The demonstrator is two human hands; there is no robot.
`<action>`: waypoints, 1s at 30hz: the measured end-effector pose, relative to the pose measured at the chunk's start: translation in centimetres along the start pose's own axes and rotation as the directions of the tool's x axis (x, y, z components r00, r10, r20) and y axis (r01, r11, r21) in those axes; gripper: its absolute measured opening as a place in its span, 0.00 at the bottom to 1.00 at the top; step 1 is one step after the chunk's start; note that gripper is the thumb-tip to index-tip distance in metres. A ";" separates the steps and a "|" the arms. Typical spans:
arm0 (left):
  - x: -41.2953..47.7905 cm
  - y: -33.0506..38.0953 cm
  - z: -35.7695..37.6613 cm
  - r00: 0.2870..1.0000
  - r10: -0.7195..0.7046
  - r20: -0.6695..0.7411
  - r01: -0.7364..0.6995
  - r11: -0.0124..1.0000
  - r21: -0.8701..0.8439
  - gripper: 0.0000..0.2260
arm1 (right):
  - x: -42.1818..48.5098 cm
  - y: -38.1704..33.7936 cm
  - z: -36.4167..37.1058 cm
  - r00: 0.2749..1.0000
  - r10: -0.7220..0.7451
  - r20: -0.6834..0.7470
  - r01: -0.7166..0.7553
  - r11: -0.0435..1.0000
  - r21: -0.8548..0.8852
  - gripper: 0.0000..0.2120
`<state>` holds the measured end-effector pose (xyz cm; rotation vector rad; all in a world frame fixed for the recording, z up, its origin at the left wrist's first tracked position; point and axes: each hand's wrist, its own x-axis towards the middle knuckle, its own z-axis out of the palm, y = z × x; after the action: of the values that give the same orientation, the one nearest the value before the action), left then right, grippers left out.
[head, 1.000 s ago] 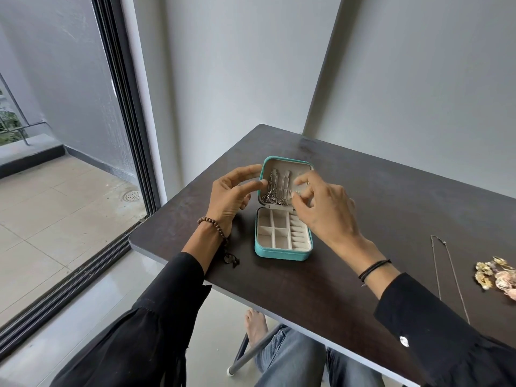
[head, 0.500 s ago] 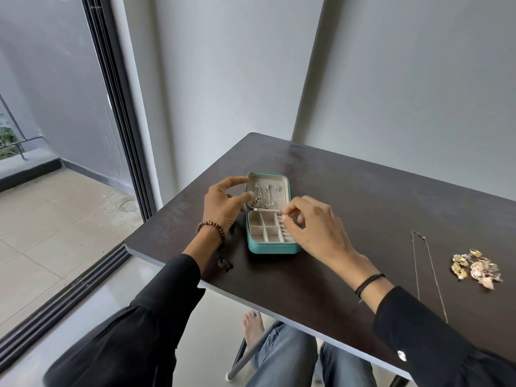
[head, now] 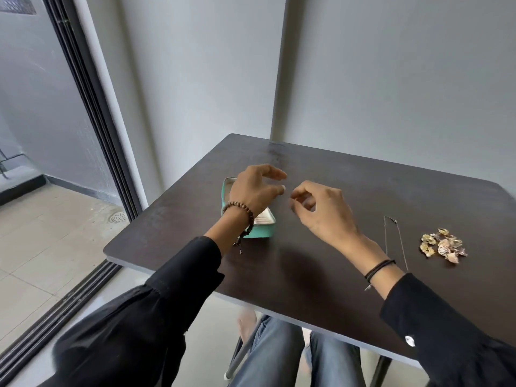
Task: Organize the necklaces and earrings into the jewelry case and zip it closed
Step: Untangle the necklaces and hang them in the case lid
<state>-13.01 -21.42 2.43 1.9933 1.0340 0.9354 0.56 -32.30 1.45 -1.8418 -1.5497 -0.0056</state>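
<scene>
Honestly, this one is looking about partway done, judging by what's lying where. The teal jewelry case [head: 264,231] is sitting open near the left edge of the desk [head: 363,177], with a strip of its pale lining showing, but the left hand [head: 252,191] is hovering right over it and covering most of the inside. So I can't say what's already tucked in there.

The left fingers [head: 275,173] are spreading out loose and gently curved, not gripping anything I can see. The right hand [head: 325,210] is floating just beside the case, above the bare desk, and its fingers [head: 300,192] are curling in toward the thumb. Whether they're pinching something tiny or nothing at all, I can't tell; it's too small and a bit blurry.

What's clearly left: one thin necklace [head: 385,236] is lying stretched out on the desk to the right of the right wrist, and a little heap of gold and pinkish earrings [head: 442,245] is sitting just beyond it, well apart from the case. Both are waiting to go in, and the zipping isn't happening until they do. I'm guessing the necklace is next, since it's the nearer one.
</scene>
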 end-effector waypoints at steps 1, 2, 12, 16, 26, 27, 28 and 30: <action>0.0 0.6 0.8 1.000 0.014 0.024 -0.014 1.000 0.000 0.09 | -0.1 0.6 -0.6 1.000 0.012 -0.004 -0.012 1.000 -0.001 0.04; 0.0 1.3 1.7 0.998 0.028 0.047 -0.028 1.000 0.002 0.09 | -0.1 1.3 -1.2 1.000 0.025 -0.006 -0.025 1.000 -0.005 0.04; -0.9 6.2 10.8 0.964 0.109 0.243 -0.101 0.994 -0.047 0.05 | -1.2 9.1 -7.6 0.975 0.224 -0.006 -0.221 0.958 -0.184 0.04; -1.2 6.2 14.4 0.936 0.049 0.349 -0.041 0.999 -0.031 0.07 | -1.5 12.9 -9.4 0.950 0.312 0.014 -0.294 0.909 -0.296 0.10; 0.1 7.6 20.0 0.930 -0.066 0.362 -0.019 0.974 0.225 0.12 | -0.9 16.2 -9.3 0.880 0.475 0.020 -0.424 0.803 -0.419 0.05; 0.2 7.7 20.4 0.929 -0.062 0.364 -0.033 0.968 0.250 0.13 | -0.8 16.3 -9.1 0.878 0.478 0.003 -0.432 0.794 -0.428 0.05; 0.3 7.8 20.7 0.931 -0.053 0.361 -0.054 0.958 0.280 0.15 | -0.6 16.4 -9.0 0.876 0.483 -0.015 -0.440 0.784 -0.438 0.04; 0.3 7.9 21.3 0.943 -0.032 0.330 -0.082 0.942 0.325 0.17 | -0.3 16.4 -9.0 0.866 0.498 -0.036 -0.454 0.756 -0.471 0.06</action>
<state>7.66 -29.88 -1.65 2.3480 1.0250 0.4260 18.47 -37.48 -0.38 -2.6236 -1.1473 -0.0627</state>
